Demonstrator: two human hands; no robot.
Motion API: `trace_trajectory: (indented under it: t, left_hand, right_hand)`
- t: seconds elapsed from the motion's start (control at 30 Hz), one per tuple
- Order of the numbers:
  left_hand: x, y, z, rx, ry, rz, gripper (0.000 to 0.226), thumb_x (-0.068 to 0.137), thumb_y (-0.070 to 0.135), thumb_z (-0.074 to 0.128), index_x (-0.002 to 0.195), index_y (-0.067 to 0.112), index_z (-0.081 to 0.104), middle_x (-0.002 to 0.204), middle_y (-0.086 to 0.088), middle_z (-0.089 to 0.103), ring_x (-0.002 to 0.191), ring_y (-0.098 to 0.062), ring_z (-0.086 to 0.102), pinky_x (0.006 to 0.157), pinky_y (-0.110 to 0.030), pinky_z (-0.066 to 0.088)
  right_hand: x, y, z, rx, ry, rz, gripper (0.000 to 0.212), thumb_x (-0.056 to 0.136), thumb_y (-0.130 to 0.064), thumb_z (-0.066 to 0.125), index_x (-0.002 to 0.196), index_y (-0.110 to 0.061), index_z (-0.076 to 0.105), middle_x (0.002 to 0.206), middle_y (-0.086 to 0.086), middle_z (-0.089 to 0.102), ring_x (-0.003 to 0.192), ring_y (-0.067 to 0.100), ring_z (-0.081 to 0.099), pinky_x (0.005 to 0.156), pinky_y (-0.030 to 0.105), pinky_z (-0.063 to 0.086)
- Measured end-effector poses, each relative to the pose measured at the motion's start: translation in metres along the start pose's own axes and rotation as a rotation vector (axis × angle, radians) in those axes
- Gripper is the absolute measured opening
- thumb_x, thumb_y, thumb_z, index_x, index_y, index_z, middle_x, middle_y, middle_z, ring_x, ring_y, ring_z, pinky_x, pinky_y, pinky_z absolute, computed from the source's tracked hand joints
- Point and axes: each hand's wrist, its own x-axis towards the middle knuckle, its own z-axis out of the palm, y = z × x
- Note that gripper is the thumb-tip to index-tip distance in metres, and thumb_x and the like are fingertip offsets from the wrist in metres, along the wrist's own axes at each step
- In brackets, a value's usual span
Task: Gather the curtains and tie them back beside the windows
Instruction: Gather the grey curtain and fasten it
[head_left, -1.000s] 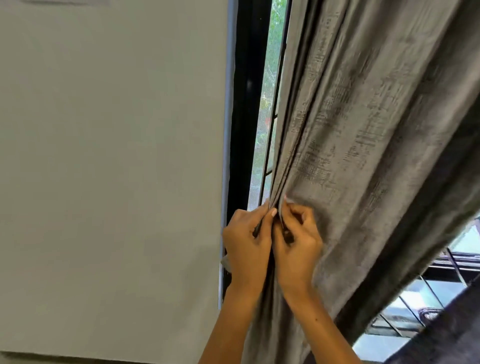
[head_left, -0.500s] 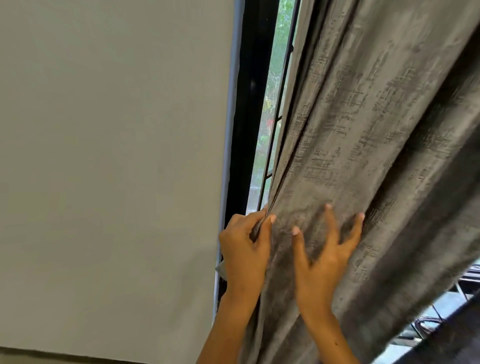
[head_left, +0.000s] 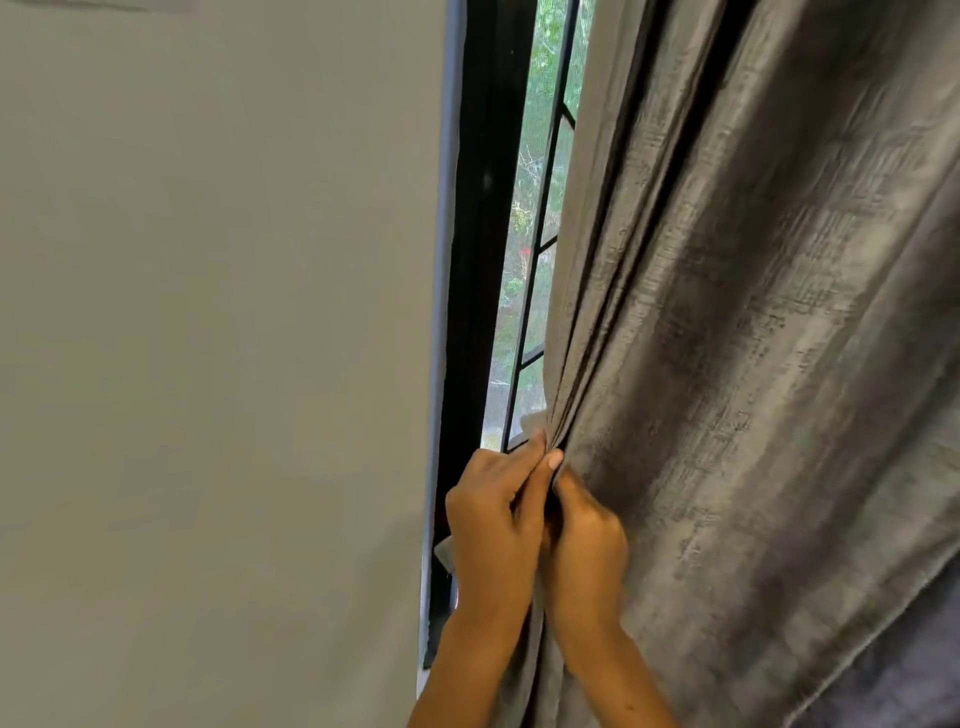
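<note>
The grey curtain (head_left: 727, 364) hangs over the right part of the view, its textured cloth drawn into long pleats that run down and leftward to a bunched edge beside the window (head_left: 530, 260). At that edge the left hand (head_left: 493, 525) pinches the gathered folds between thumb and fingers, its fingertips pointing up. The right hand (head_left: 584, 545) sits touching it on the right, its fingers curled into the cloth and closed on the same bundle of pleats. Both forearms rise from the bottom of the view. Left of the curtain a narrow strip of glass with dark bars shows greenery outside, bordered by a black window frame (head_left: 478, 312). A plain pale wall (head_left: 208, 364) fills the left side.
</note>
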Motion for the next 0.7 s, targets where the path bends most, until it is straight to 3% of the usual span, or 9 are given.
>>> trace_trajectory:
  t: [0.07, 0.1, 0.17, 0.23, 0.3, 0.4, 0.5, 0.63, 0.7]
  left_hand:
    - [0.002, 0.001, 0.001, 0.012, 0.001, -0.012, 0.042, 0.080, 0.054, 0.060, 0.110, 0.026, 0.066, 0.069, 0.013, 0.057, 0.062, -0.007, 0.056, 0.056, -0.016, 0.048]
    - [0.003, 0.000, 0.002, 0.029, 0.008, -0.021, 0.043, 0.077, 0.055, 0.062, 0.108, 0.026, 0.067, 0.068, 0.012, 0.057, 0.062, -0.008, 0.054, 0.056, -0.012, 0.045]
    - [0.007, -0.003, 0.002, 0.059, 0.022, -0.037, 0.028, 0.079, 0.041, 0.069, 0.103, 0.027, 0.069, 0.069, 0.009, 0.058, 0.065, -0.006, 0.057, 0.057, -0.009, 0.045]
    - [0.012, -0.009, 0.001, 0.048, 0.043, -0.069, 0.015, 0.082, 0.025, 0.072, 0.095, 0.031, 0.070, 0.072, 0.004, 0.062, 0.067, -0.006, 0.060, 0.058, -0.012, 0.048]
    - [0.018, -0.015, -0.003, 0.025, 0.071, -0.105, 0.024, 0.080, 0.019, 0.074, 0.089, 0.039, 0.065, 0.074, 0.002, 0.064, 0.068, -0.006, 0.062, 0.060, -0.016, 0.051]
    - [0.024, -0.021, -0.009, 0.009, 0.076, -0.106, 0.026, 0.078, 0.020, 0.075, 0.086, 0.041, 0.064, 0.073, -0.001, 0.065, 0.070, -0.011, 0.062, 0.063, -0.020, 0.052]
    - [0.026, -0.023, -0.008, -0.022, 0.038, -0.138, 0.023, 0.079, 0.022, 0.073, 0.085, 0.042, 0.065, 0.076, -0.002, 0.066, 0.072, -0.010, 0.062, 0.064, -0.016, 0.050]
    - [0.027, -0.026, -0.003, -0.062, -0.003, -0.169, 0.011, 0.080, 0.030, 0.071, 0.089, 0.036, 0.069, 0.080, 0.000, 0.067, 0.075, -0.007, 0.063, 0.066, -0.015, 0.051]
    - [0.028, -0.028, -0.001, -0.066, -0.004, -0.175, 0.012, 0.080, 0.026, 0.071, 0.090, 0.033, 0.069, 0.080, 0.000, 0.067, 0.076, -0.007, 0.063, 0.066, -0.014, 0.050]
  right_hand:
    - [0.003, 0.000, 0.000, -0.024, 0.002, 0.019, 0.017, 0.097, -0.009, 0.051, 0.086, -0.009, 0.064, 0.054, -0.011, 0.052, 0.047, 0.002, 0.048, 0.044, 0.010, 0.031]
    - [0.004, 0.002, -0.001, -0.070, -0.021, -0.018, 0.014, 0.095, -0.006, 0.053, 0.088, -0.006, 0.064, 0.058, -0.009, 0.056, 0.053, 0.005, 0.055, 0.050, 0.011, 0.037]
    - [0.005, 0.004, -0.004, -0.028, -0.143, -0.062, 0.024, 0.095, -0.007, 0.053, 0.117, -0.011, 0.064, 0.098, -0.008, 0.070, 0.095, 0.010, 0.065, 0.077, 0.019, 0.050]
    - [0.006, 0.010, -0.010, 0.010, -0.169, -0.193, 0.041, 0.098, -0.025, 0.050, 0.139, -0.027, 0.047, 0.145, -0.013, 0.045, 0.135, 0.004, 0.039, 0.106, 0.021, 0.037]
    - [0.009, 0.023, -0.016, -0.095, -0.001, -0.306, 0.053, 0.091, -0.041, 0.051, 0.141, -0.025, 0.044, 0.159, 0.002, 0.018, 0.147, 0.016, 0.014, 0.115, 0.035, 0.022]
    - [0.022, 0.029, -0.031, 0.021, 0.281, -0.053, 0.086, 0.079, -0.058, 0.058, 0.149, -0.023, 0.025, 0.161, -0.001, 0.007, 0.146, 0.007, 0.007, 0.116, 0.019, 0.014]
    - [0.038, 0.030, -0.039, 0.230, 0.154, 0.120, 0.106, 0.073, -0.055, 0.073, 0.151, -0.034, 0.004, 0.158, -0.011, 0.016, 0.143, 0.002, 0.017, 0.118, 0.029, 0.020]
    - [0.051, 0.032, -0.027, 0.396, -0.056, 0.166, 0.094, 0.072, -0.039, 0.071, 0.149, -0.036, 0.017, 0.131, -0.012, 0.057, 0.124, -0.001, 0.049, 0.110, 0.042, 0.038]
    - [0.053, 0.033, -0.020, 0.321, -0.039, 0.134, 0.083, 0.072, -0.036, 0.072, 0.145, -0.029, 0.033, 0.121, -0.011, 0.062, 0.117, -0.002, 0.053, 0.107, 0.040, 0.042]
